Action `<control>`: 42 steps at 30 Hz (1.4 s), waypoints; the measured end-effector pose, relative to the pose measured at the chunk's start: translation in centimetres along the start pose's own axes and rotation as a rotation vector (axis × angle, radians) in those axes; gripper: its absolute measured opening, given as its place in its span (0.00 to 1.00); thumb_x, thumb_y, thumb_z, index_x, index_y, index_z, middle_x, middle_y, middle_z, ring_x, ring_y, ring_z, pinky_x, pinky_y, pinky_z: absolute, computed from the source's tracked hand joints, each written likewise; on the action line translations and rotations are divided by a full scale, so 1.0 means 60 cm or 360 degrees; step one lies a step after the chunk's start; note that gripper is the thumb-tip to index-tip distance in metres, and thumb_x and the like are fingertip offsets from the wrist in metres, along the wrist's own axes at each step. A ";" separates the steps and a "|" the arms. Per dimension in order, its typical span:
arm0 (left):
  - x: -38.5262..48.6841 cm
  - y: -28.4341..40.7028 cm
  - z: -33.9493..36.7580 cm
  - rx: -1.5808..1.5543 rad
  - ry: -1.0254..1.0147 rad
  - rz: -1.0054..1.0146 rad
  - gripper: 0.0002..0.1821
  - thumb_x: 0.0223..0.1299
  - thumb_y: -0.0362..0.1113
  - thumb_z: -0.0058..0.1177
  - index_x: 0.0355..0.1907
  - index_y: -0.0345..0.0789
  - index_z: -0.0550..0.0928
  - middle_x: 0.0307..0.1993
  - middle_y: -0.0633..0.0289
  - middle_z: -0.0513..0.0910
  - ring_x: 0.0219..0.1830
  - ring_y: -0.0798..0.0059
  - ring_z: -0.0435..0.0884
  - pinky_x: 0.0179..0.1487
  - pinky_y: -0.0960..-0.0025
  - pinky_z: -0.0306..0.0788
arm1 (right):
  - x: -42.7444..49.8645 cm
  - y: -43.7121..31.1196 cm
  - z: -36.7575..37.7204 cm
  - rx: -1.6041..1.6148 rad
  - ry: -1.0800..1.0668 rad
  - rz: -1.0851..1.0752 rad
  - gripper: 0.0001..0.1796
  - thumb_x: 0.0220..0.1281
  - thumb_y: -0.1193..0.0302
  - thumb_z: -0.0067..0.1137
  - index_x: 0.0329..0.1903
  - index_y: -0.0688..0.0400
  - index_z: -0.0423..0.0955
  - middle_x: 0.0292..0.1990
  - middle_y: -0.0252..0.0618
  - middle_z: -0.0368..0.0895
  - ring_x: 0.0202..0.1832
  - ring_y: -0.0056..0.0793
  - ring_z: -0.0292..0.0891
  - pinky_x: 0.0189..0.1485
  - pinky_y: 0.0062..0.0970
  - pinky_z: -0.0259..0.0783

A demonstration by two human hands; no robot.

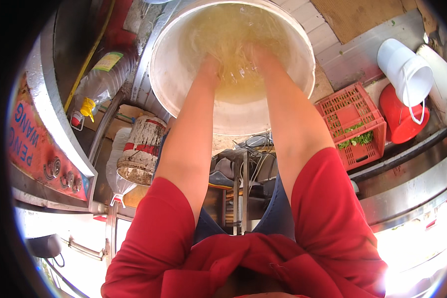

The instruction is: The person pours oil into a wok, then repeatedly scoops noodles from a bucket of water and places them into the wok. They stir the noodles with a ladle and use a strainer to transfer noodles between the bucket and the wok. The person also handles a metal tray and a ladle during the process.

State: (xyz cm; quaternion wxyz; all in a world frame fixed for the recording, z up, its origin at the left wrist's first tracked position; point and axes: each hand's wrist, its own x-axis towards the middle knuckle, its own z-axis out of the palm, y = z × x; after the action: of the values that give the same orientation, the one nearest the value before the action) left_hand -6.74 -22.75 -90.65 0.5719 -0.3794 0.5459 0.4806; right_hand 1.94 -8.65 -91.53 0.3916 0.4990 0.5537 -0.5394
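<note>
A large round white bucket stands before me, partly filled with cloudy yellowish water. Both my arms reach down into it. My left hand is under the surface on the left side, only the wrist showing clearly. On the right, my right hand is also sunk in the water and blurred. Between the two hands the water is stirred up, with pale translucent strands and bright glints in it. My fingers are hidden, so whether either hand grips anything does not show.
At right are a red plastic crate holding green leaves, a white pail and a red bucket. To the left lie a clear plastic bottle, a stained white pail and a red panel with knobs. Cables hang below.
</note>
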 end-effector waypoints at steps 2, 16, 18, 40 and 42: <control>-0.051 0.006 0.016 -0.0021 0.0084 0.0060 0.26 0.68 0.49 0.51 0.62 0.36 0.73 0.55 0.58 0.78 0.55 0.70 0.78 0.57 0.67 0.72 | -0.043 -0.005 -0.001 0.0389 -0.0045 -0.0024 0.32 0.56 0.53 0.60 0.57 0.62 0.74 0.47 0.49 0.83 0.52 0.41 0.78 0.53 0.39 0.73; -0.020 0.062 -0.009 0.0483 0.0220 0.0593 0.33 0.65 0.50 0.51 0.66 0.30 0.69 0.63 0.53 0.71 0.66 0.65 0.67 0.68 0.62 0.60 | -0.079 -0.026 0.004 0.0425 0.1002 -0.0165 0.43 0.61 0.39 0.50 0.68 0.58 0.66 0.62 0.54 0.73 0.62 0.49 0.70 0.68 0.40 0.60; 0.033 0.052 -0.008 0.0410 0.0170 0.0339 0.30 0.69 0.52 0.47 0.65 0.33 0.71 0.61 0.56 0.75 0.63 0.66 0.72 0.65 0.59 0.66 | -0.035 -0.039 0.075 0.0349 0.1226 0.0081 0.40 0.65 0.42 0.46 0.69 0.60 0.65 0.62 0.53 0.73 0.61 0.47 0.72 0.66 0.40 0.63; -0.218 -0.026 0.030 -0.0528 -0.0190 0.0410 0.23 0.70 0.44 0.48 0.60 0.31 0.73 0.53 0.55 0.80 0.50 0.65 0.83 0.50 0.65 0.80 | -0.262 -0.050 0.042 0.2079 0.0101 0.0019 0.22 0.61 0.58 0.60 0.49 0.62 0.77 0.38 0.42 0.83 0.37 0.30 0.81 0.35 0.33 0.76; -0.212 -0.026 0.027 -0.0432 -0.0266 0.0456 0.23 0.70 0.44 0.48 0.60 0.32 0.73 0.53 0.55 0.80 0.51 0.66 0.82 0.50 0.65 0.79 | -0.248 -0.045 0.048 0.2117 0.0052 -0.0049 0.22 0.61 0.58 0.60 0.51 0.61 0.77 0.39 0.41 0.83 0.37 0.32 0.81 0.36 0.34 0.76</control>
State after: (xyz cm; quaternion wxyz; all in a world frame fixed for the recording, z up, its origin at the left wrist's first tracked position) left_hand -4.07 -23.29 -78.04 0.4845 -0.3303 0.4752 0.6560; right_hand 1.91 -13.22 -76.81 -0.0161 0.6345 0.1157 -0.7640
